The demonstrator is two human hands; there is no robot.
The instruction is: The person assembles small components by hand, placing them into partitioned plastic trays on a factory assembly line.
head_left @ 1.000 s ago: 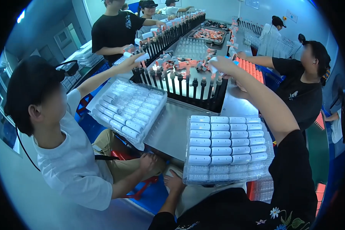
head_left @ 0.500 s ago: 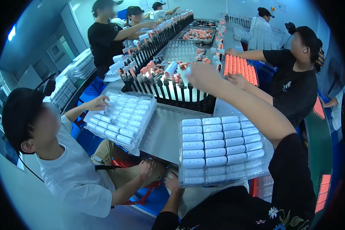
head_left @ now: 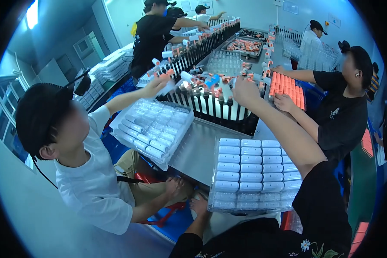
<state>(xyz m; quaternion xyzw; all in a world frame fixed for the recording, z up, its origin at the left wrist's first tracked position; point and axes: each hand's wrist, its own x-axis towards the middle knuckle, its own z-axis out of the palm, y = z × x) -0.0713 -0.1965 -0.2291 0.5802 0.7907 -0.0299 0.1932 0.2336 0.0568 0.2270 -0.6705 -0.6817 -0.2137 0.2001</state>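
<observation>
Stretched forward over the near end of the rack, my right hand has its fingers curled together beside the black posts; what they hold is too small and hidden to name. Down low, my left hand rests with its fingers laid out by the left corner of a clear plastic tray. That tray sits in front of me and carries rows of glossy white tubular shells. Loose orange, white and black parts lie heaped inside the ring of posts, over a bright white surface.
At left, a co-worker's hand reaches to the posts above another tray of white shells. On the right, a co-worker's hand touches a tray of orange tubes. Further trays of parts stand along the metal table.
The view has swung left, shifting everything rightward. The left co-worker's hand has gone from the tray up to the posts. My right hand remains near the posts; my left stays low.
</observation>
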